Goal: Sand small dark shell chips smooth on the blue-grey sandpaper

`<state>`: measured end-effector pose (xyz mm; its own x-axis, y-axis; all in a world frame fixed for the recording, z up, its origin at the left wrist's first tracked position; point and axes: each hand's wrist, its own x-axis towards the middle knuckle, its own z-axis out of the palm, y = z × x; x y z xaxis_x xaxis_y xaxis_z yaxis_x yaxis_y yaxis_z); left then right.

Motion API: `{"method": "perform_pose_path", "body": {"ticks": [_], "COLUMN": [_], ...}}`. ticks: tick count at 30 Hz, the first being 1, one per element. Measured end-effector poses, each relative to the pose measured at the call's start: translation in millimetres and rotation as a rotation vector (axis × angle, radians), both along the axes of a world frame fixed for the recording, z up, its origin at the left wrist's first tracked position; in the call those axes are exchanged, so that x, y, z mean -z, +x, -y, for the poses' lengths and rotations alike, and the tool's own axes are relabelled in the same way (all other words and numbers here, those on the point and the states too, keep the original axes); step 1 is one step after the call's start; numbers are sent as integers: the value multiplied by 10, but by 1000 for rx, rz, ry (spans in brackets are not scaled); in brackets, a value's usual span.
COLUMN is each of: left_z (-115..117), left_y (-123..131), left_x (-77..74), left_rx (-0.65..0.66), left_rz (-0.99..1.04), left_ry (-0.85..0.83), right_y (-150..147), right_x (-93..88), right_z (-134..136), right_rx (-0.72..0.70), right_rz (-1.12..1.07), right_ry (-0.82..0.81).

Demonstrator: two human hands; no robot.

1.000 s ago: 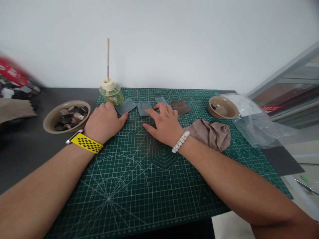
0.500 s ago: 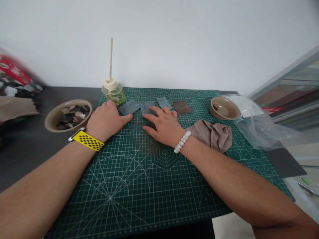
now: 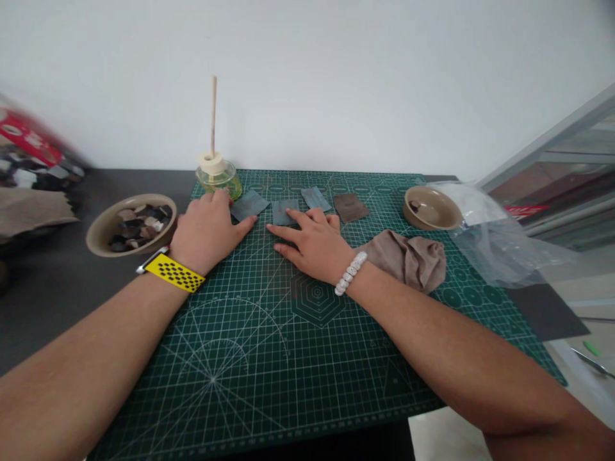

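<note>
My left hand rests at the left of the green cutting mat, thumb stretched toward a blue-grey square; nothing shows in it. My right hand lies with fingers spread, one fingertip on a second blue-grey square. Behind that hand lies a third blue-grey piece, and a brown square is to its right. A crumpled brown cloth sits beside my right wrist.
A bowl of dark and tan pieces stands left. Behind my left hand is a glass bottle with a stick. At right are another bowl and a clear plastic bag.
The middle blue-grey square has shifted slightly toward me. My right index finger has moved off it and stretched left, and my left hand has moved slightly right.
</note>
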<state>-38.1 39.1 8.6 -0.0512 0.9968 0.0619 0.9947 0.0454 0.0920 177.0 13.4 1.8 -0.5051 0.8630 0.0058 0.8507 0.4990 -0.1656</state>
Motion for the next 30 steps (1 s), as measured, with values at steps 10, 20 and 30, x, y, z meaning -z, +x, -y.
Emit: {"method": "perform_pose_path", "body": {"ticks": [10, 20, 30], "left_z": [1, 29, 212], "left_y": [-5, 41, 11], "left_x": [1, -160, -300], "left_rx": [27, -3, 249], "left_rz": [-53, -61, 293], "left_ry": [-43, -25, 316], "right_y": [-10, -2, 45], "right_x": [27, -8, 99], "right_z": [-6, 3, -84], "right_rx": [68, 70, 72], "right_rz": [9, -26, -423], "right_ry": [-3, 6, 131]}}
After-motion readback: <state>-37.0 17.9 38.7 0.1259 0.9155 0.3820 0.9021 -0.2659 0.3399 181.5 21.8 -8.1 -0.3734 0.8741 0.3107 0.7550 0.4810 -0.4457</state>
